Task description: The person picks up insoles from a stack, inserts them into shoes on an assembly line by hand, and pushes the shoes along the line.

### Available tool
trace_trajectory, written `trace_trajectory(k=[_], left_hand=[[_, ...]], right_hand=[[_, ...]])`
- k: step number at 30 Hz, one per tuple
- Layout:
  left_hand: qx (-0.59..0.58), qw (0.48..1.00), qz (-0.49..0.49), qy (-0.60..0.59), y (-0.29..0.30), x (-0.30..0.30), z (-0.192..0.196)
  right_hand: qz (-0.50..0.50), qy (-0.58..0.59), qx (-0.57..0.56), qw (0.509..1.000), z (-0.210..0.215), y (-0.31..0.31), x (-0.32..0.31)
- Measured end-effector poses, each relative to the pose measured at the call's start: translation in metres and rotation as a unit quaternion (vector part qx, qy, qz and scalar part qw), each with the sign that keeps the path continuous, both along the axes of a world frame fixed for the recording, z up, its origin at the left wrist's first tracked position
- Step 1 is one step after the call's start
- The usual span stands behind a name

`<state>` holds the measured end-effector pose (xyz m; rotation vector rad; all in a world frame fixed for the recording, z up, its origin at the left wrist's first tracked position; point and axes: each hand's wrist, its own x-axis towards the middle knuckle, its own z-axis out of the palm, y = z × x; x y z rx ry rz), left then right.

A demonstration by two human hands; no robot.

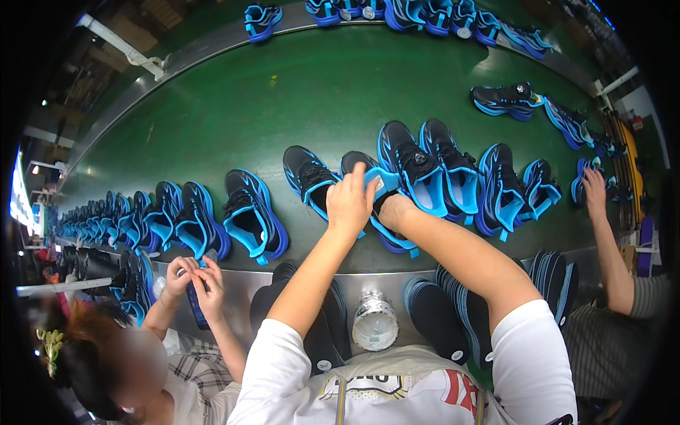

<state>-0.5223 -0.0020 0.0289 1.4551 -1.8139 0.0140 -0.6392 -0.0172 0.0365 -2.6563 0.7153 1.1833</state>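
Note:
A black and blue sneaker (356, 161) stands on the green surface in front of me. My left hand (349, 203) pinches its bright blue tongue (384, 181), which has a small white label, and holds it pulled up and aside. My right hand (392, 210) reaches down into the shoe opening; its fingers are hidden inside. Close on the left is a similar sneaker (306, 168). On the right, another sneaker (404, 147) with a round dial on top almost touches the one I handle.
Along the near metal edge (386, 280) lie stacked black insoles (433, 315) and a clear jar (375, 324). A long row of sneakers (168, 209) runs left; more stand on the far ledge (340, 27). Co-workers' hands (198, 280) are at left, another's hand (595, 191) at right.

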Motion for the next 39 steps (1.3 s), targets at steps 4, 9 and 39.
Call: trace_trajectory(k=[4,9,39], left_hand=[[-0.049,0.987,-0.03,-0.149,0.0,0.009,0.005],[0.13,0.962,-0.117,-0.21,-0.005,0.016,0.025],[0.366,0.75,-0.082,0.545,0.042,0.035,0.047]], right_hand=[[-0.172,-0.06,0.044,0.982,0.015,0.02,-0.004],[-0.192,0.041,0.146,0.969,0.061,0.033,0.001],[-0.347,-0.362,-0.285,0.817,0.016,0.06,-0.162]])
